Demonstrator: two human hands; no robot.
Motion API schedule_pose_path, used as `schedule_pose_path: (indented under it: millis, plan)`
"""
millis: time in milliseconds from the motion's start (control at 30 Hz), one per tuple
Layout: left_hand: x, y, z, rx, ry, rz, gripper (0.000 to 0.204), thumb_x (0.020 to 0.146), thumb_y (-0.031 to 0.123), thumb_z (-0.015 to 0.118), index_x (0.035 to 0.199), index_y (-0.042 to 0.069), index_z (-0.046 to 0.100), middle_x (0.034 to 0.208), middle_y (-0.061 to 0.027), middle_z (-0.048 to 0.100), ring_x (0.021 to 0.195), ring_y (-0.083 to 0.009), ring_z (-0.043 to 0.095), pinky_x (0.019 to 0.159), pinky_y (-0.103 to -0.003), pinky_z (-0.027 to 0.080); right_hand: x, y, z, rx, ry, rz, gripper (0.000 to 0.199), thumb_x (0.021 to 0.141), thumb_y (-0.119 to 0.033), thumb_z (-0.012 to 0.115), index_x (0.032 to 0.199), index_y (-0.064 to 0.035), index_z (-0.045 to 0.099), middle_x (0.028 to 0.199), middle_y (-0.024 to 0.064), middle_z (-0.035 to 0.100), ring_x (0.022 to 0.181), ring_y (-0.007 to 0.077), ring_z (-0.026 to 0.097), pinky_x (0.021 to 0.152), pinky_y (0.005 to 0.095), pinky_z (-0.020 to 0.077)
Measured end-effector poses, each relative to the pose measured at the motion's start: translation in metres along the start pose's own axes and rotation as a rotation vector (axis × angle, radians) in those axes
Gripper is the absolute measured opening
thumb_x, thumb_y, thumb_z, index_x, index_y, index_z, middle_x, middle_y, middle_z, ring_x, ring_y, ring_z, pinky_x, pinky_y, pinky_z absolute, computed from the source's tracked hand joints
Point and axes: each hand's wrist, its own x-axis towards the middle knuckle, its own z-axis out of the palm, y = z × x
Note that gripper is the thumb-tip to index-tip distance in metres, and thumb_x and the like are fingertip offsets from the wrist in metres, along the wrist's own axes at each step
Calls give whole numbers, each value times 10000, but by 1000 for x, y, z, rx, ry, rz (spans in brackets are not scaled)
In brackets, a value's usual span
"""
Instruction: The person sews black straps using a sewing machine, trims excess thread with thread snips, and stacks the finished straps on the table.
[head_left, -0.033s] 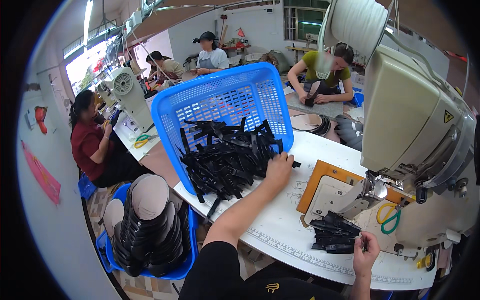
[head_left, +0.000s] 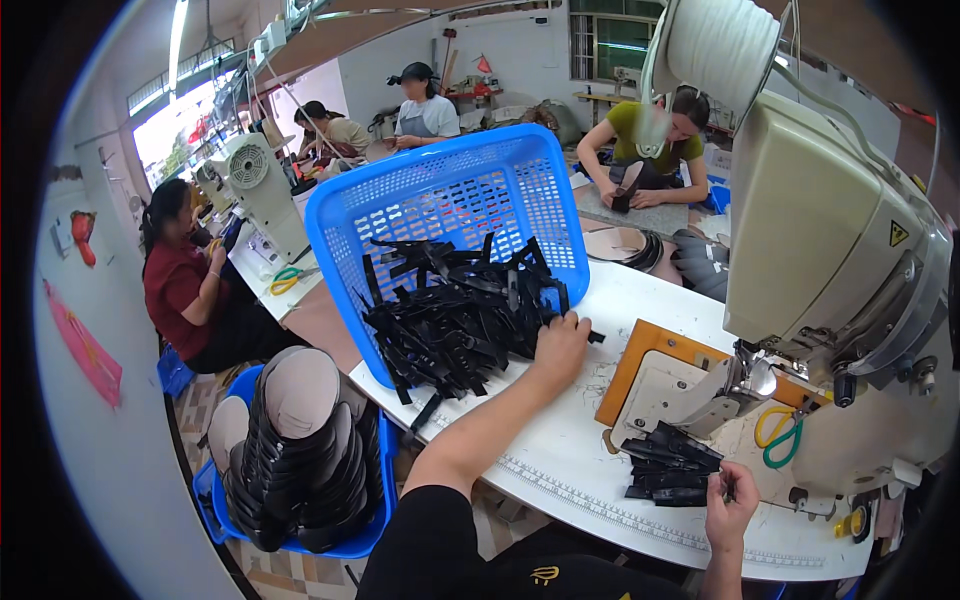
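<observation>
A blue perforated plastic basket (head_left: 338,212) stands tipped toward me on the white table. Its lower part is heaped with thin black strips (head_left: 440,310). My left hand (head_left: 562,350) is at the basket's lower right edge, fingers curled around a black strip (head_left: 596,337) whose end pokes out to the right. A smaller bunch of black strips (head_left: 668,465) lies fanned on the table in front of the sewing machine. At the right end of this bunch, my right hand (head_left: 733,505) is closed in a pinch; its fingers partly hide what is between them.
A sewing machine (head_left: 810,230) with a white thread spool (head_left: 725,45) rises at the right. Yellow-green scissors (head_left: 780,437) lie beside it. On the floor at left, a blue tub (head_left: 385,470) holds stacked dark pieces with pale tops (head_left: 300,395). Several people work beyond.
</observation>
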Motion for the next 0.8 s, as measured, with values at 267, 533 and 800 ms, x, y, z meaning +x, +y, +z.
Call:
schedule_pose_path:
  millis: [267,533,800]
  plan:
    - [-54,15,-73,-248,-8,190,392,695,238,677,1036,72,578,1025,-85,570,830,-279,561,696,-378,440,33,-48,32,-49,-153,-244,180,706,60,606,852,-2,520,648,32,477,552,78,406,498,212,342]
    - [-110,-82,-133,-96,441,-465,426,672,184,720,1042,40,564,1059,-138,508,1021,-307,449,881,-410,345,125,-85,144,-89,-600,-206,124,854,-84,495,947,-3,514,684,54,527,608,161,489,584,272,409]
    - [-108,-88,-113,-315,174,-755,844,652,283,749,1314,12,302,1386,-244,164,1250,-430,174,1027,-496,178,197,-14,314,-56,-692,-195,603,764,64,422,1339,-73,298,1316,192,329,1236,300,343,1028,315,270]
